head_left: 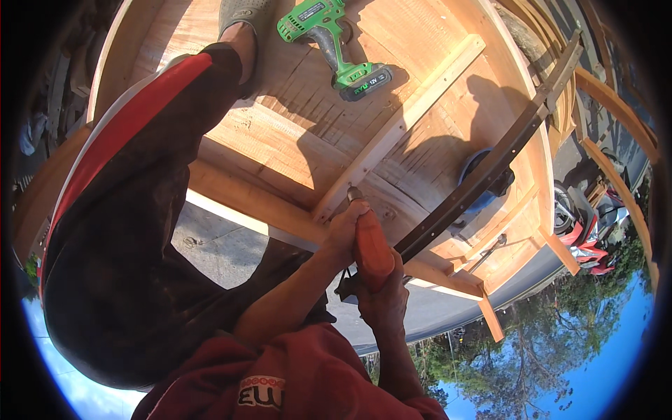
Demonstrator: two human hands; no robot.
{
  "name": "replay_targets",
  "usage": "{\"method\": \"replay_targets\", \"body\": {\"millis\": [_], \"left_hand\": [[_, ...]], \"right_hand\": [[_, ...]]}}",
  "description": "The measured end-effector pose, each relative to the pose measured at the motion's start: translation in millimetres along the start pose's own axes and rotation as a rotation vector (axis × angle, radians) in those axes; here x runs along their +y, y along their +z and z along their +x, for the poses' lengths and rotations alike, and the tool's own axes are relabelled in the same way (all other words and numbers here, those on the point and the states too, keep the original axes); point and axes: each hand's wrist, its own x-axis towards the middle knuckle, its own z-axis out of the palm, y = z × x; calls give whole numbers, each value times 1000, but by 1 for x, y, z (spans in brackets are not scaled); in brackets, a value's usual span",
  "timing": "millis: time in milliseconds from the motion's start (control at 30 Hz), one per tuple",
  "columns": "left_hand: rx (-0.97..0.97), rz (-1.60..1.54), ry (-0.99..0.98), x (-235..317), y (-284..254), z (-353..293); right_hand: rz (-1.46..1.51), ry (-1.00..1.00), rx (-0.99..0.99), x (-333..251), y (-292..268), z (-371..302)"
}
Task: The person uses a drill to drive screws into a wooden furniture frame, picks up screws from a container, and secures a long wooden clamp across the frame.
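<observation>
An orange power drill (pixel 373 250) is gripped by both my hands. My left hand (pixel 343 229) wraps around its front, close behind the chuck (pixel 355 193). My right hand (pixel 386 301) closes around the rear and grip, which is partly hidden. The drill's tip points at the end of a pale wooden batten (pixel 411 115) fixed across a plywood panel; whether the bit is in the wood I cannot tell. A wooden cross rail (pixel 255 203) meets the batten just left of the chuck. Beside the drill on the right runs a long dark bar (pixel 483 168) with holes along it.
A green cordless driver (pixel 332 49) lies on the panel beyond my hands. My foot in a grey clog (pixel 245 12) rests on the panel at the far left. A blue bowl (pixel 479 199) sits partly behind the bar. At right are curved timbers (pixel 619 108) and a red motorcycle (pixel 588 241).
</observation>
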Motion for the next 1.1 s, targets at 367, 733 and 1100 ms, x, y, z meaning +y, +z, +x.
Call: {"method": "replay_targets", "body": {"millis": [367, 733, 1100], "left_hand": [[139, 27, -25, -4, 8, 1], [-40, -90, -1, -1, 9, -1], [-7, -173, 105, 1, 19, 13]], "right_hand": [[-41, 29, -21, -7, -19, 17], [-40, -140, -11, -4, -24, 32], [-168, -124, -174, -15, -51, 56]]}}
